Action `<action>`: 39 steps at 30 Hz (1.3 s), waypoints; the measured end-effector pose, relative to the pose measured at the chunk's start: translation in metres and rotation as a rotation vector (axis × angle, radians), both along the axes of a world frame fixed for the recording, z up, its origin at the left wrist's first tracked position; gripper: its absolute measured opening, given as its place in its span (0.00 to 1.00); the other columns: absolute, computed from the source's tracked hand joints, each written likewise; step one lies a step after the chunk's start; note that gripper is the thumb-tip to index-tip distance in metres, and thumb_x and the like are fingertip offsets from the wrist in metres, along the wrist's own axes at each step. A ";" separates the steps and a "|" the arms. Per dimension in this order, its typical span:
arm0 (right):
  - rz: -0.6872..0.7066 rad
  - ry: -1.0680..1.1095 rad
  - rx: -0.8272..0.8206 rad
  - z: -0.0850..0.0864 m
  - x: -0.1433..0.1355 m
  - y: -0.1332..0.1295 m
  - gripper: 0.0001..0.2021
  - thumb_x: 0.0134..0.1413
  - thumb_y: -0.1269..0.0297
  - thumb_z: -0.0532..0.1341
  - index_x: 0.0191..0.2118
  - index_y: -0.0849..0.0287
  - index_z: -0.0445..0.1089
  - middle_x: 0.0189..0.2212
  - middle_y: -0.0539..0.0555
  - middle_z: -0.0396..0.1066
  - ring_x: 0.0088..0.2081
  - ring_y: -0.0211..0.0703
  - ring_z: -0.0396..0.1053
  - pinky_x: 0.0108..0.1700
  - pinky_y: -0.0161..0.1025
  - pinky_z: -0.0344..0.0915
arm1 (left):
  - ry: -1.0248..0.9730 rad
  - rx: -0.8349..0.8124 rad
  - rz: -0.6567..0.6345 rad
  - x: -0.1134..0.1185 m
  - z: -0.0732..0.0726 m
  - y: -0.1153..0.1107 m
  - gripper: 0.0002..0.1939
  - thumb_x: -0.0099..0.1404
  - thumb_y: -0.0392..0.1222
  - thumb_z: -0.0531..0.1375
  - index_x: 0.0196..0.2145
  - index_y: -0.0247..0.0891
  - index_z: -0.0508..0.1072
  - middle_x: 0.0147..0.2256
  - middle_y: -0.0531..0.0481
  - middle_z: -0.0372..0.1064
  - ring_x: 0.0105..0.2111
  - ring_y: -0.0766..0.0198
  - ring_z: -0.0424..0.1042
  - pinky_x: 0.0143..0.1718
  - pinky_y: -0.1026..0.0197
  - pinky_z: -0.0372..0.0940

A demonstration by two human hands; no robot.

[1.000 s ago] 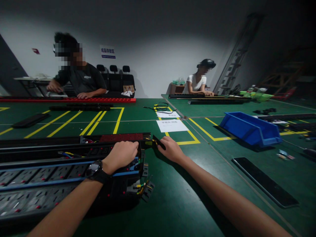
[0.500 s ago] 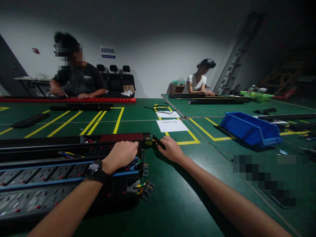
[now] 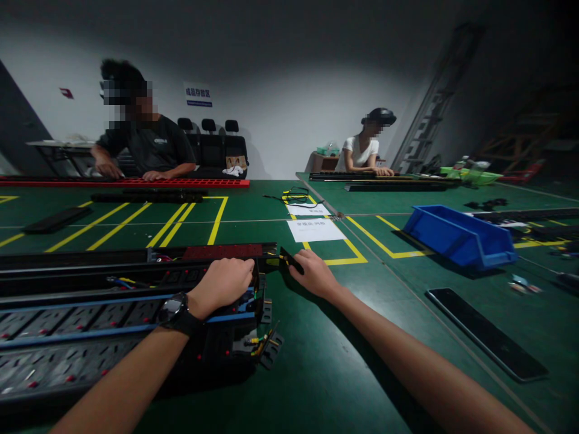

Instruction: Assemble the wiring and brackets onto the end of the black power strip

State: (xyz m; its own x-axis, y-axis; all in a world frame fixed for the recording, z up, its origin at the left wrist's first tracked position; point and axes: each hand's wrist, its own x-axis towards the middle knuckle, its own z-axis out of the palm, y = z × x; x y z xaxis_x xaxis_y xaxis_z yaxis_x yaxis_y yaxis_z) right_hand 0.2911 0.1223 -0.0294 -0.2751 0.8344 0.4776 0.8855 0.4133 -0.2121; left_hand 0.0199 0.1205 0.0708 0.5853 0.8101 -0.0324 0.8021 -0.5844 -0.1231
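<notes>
Plate [image 3: 290,260] is pinched in R hand [image 3: 314,274], just off end of strip [image 3: 181,276]. L hand [image 3: 221,280] lies over strip; can't tell if it's gripping. Phone [image 3: 486,331] on table [image 3: 335,367], R side.

A blue bin [image 3: 459,238] stands on the right of the green table [image 3: 344,367]. Small packets [image 3: 523,284] lie just in front of it, and nearer still a phone [image 3: 488,334] rests screen up. At the middle are two paper sheets [image 3: 316,234], with a black cable [image 3: 296,198] by the farther one, and yellow tape [image 3: 219,220] marks out areas. Across the table, a person in a dark shirt [image 3: 160,144] works at a red rail [image 3: 217,183]; another, in white [image 3: 357,150], bends over dark bars [image 3: 393,186]. Behind are black seats [image 3: 210,150], a wall sign [image 3: 198,94] and, in dim light, perhaps a ladder [image 3: 427,114].
</notes>
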 end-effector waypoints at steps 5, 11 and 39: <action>0.004 0.004 0.004 -0.001 0.000 0.000 0.08 0.66 0.68 0.62 0.33 0.54 0.67 0.35 0.54 0.71 0.40 0.47 0.69 0.42 0.42 0.65 | -0.009 -0.005 -0.005 0.000 0.001 0.000 0.17 0.78 0.41 0.46 0.43 0.39 0.74 0.43 0.38 0.82 0.43 0.44 0.82 0.42 0.48 0.72; -0.003 0.004 -0.010 0.001 -0.001 -0.001 0.08 0.66 0.68 0.63 0.33 0.54 0.68 0.35 0.54 0.71 0.40 0.48 0.69 0.43 0.42 0.66 | -0.023 -0.019 0.004 0.000 0.002 -0.001 0.17 0.78 0.40 0.46 0.43 0.39 0.74 0.43 0.37 0.82 0.43 0.44 0.82 0.42 0.49 0.71; -0.011 -0.020 -0.011 0.003 -0.002 -0.001 0.07 0.66 0.69 0.63 0.34 0.55 0.68 0.36 0.55 0.72 0.40 0.47 0.69 0.43 0.42 0.67 | -0.012 -0.015 -0.003 0.000 0.002 -0.001 0.18 0.78 0.40 0.45 0.43 0.39 0.75 0.43 0.38 0.82 0.42 0.45 0.82 0.41 0.50 0.71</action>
State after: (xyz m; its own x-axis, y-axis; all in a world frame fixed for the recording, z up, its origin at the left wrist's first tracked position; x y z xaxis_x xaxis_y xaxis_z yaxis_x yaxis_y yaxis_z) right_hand 0.2895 0.1212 -0.0267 -0.2753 0.8425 0.4631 0.8939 0.4016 -0.1990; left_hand 0.0199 0.1191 0.0730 0.5886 0.8076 -0.0370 0.8014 -0.5889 -0.1046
